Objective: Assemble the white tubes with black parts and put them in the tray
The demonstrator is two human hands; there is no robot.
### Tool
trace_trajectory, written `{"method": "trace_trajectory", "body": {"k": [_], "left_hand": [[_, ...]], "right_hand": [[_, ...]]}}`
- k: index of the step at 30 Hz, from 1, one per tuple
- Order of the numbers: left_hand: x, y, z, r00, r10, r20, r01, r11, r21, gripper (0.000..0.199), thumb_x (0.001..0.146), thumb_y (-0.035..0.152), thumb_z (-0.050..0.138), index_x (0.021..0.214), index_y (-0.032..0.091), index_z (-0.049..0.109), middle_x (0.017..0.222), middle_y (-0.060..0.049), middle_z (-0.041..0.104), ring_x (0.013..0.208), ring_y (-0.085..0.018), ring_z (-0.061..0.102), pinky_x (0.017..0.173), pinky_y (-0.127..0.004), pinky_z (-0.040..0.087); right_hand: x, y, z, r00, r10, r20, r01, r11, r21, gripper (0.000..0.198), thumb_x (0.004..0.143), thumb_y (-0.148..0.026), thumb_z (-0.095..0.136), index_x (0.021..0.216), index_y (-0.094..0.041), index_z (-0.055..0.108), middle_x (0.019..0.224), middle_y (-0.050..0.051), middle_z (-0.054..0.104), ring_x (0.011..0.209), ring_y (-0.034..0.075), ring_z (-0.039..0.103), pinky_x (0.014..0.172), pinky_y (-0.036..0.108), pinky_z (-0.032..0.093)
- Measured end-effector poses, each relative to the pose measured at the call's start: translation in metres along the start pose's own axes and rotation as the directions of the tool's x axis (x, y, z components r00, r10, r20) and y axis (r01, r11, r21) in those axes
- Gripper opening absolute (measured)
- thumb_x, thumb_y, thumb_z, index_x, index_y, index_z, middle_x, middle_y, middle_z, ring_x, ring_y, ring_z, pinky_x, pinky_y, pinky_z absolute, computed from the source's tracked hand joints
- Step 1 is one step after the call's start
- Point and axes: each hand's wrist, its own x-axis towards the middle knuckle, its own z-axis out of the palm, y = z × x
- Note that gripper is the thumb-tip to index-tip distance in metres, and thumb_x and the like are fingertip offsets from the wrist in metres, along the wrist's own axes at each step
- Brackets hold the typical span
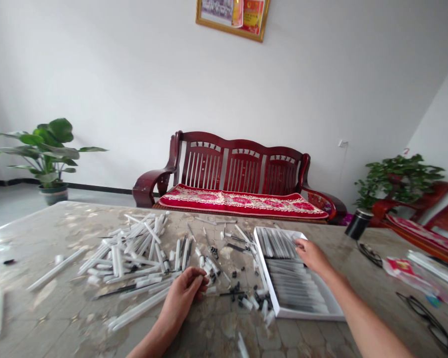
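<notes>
My left hand (186,288) is over the table beside the pile of pen parts, its fingers curled together; what they hold, if anything, is too small to make out. Around it lie white pen barrels (138,311), thin dark refills (115,292) and small clear caps (211,268). My right hand (311,254) reaches over the white box (343,312), thumb and fingers closed on the end of a pen (286,233) at the upper row. Inside the box, two rows of clear pens with dark refills (296,288) lie side by side.
Small black plugs (236,290) are scattered left of the box. To the right are a black cup (358,224), eyeglasses (429,318) and a plastic packet (406,273). A wooden bench (242,166) stands behind the table (78,328), with a potted plant (52,149) at left.
</notes>
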Motion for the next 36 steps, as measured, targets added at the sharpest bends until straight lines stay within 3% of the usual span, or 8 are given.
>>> {"method": "trace_trajectory", "body": {"k": [7, 13, 17, 20, 24, 27, 31, 36], "left_hand": [[0.000, 0.001, 0.000, 1.000, -0.007, 0.002, 0.006, 1.000, 0.019, 0.040, 0.056, 0.052, 0.079, 0.076, 0.020, 0.064, 0.068, -0.002, 0.070, 0.061, -0.017, 0.062, 0.055, -0.025, 0.045], [0.000, 0.001, 0.000, 1.000, -0.007, 0.010, 0.006, 0.999, 0.034, 0.040, 0.056, 0.052, 0.078, 0.076, 0.020, 0.064, 0.068, -0.002, 0.070, 0.062, -0.018, 0.063, 0.057, -0.026, 0.045], [0.002, -0.001, -0.001, 1.000, 0.001, 0.016, -0.002, 0.999, 0.036, 0.040, 0.057, 0.052, 0.078, 0.076, 0.020, 0.064, 0.068, -0.002, 0.070, 0.062, -0.018, 0.063, 0.056, -0.026, 0.045], [0.003, -0.004, -0.002, 1.000, 0.005, 0.017, -0.006, 0.999, 0.039, 0.039, 0.058, 0.051, 0.078, 0.077, 0.020, 0.065, 0.068, -0.002, 0.070, 0.061, -0.018, 0.062, 0.055, -0.026, 0.044], [0.004, -0.005, -0.003, 1.000, 0.004, 0.024, -0.005, 0.999, 0.039, 0.040, 0.058, 0.052, 0.077, 0.077, 0.020, 0.064, 0.068, -0.002, 0.069, 0.062, -0.017, 0.062, 0.056, -0.025, 0.044], [0.003, -0.004, -0.002, 1.000, 0.001, 0.029, -0.002, 1.000, 0.028, 0.040, 0.060, 0.052, 0.076, 0.078, 0.020, 0.063, 0.070, -0.002, 0.069, 0.062, -0.017, 0.062, 0.056, -0.025, 0.044], [0.001, -0.002, 0.000, 1.000, -0.007, 0.029, 0.007, 1.000, 0.018, 0.039, 0.059, 0.053, 0.076, 0.076, 0.020, 0.062, 0.070, -0.001, 0.068, 0.061, -0.017, 0.061, 0.056, -0.025, 0.043], [0.002, -0.002, 0.000, 1.000, -0.004, 0.031, 0.003, 1.000, 0.030, 0.038, 0.060, 0.053, 0.076, 0.075, 0.020, 0.063, 0.068, -0.001, 0.067, 0.060, -0.016, 0.060, 0.055, -0.025, 0.043]], "right_hand": [[-0.030, -0.006, -0.022, 0.938, -0.313, 0.147, 0.331, 0.936, -0.120, 0.030, 0.084, -0.017, 0.050, 0.101, -0.025, 0.074, 0.105, 0.007, 0.071, 0.105, 0.024, 0.061, 0.090, 0.032, 0.044], [-0.041, -0.015, -0.019, 0.924, -0.310, 0.222, 0.344, 0.929, -0.136, 0.031, 0.079, -0.014, 0.053, 0.098, -0.025, 0.074, 0.103, 0.005, 0.071, 0.101, 0.022, 0.063, 0.087, 0.030, 0.044], [-0.031, -0.023, -0.014, 0.957, -0.236, 0.166, 0.257, 0.960, -0.114, 0.032, 0.079, -0.012, 0.051, 0.097, -0.024, 0.074, 0.104, 0.004, 0.071, 0.098, 0.020, 0.064, 0.083, 0.027, 0.045], [-0.017, -0.038, -0.009, 0.956, -0.267, 0.118, 0.282, 0.950, -0.132, 0.037, 0.083, -0.008, 0.044, 0.101, -0.023, 0.074, 0.107, 0.005, 0.071, 0.097, 0.018, 0.065, 0.084, 0.026, 0.045], [0.001, -0.065, 0.004, 0.921, -0.365, 0.135, 0.386, 0.901, -0.196, 0.043, 0.084, -0.003, 0.042, 0.107, -0.024, 0.072, 0.111, 0.006, 0.069, 0.098, 0.019, 0.065, 0.082, 0.026, 0.045], [0.009, -0.078, 0.013, 0.869, -0.456, 0.191, 0.489, 0.849, -0.202, 0.043, 0.083, 0.001, 0.043, 0.098, -0.026, 0.073, 0.111, 0.005, 0.068, 0.100, 0.018, 0.063, 0.082, 0.025, 0.043], [0.013, -0.079, 0.018, 0.820, -0.520, 0.238, 0.568, 0.791, -0.226, 0.035, 0.084, 0.000, 0.046, 0.086, -0.022, 0.072, 0.100, 0.007, 0.069, 0.095, 0.019, 0.062, 0.080, 0.026, 0.044], [0.011, -0.073, 0.016, 0.814, -0.535, 0.226, 0.579, 0.780, -0.240, 0.031, 0.085, -0.001, 0.046, 0.086, -0.021, 0.070, 0.096, 0.006, 0.070, 0.091, 0.018, 0.063, 0.078, 0.026, 0.045]]}}
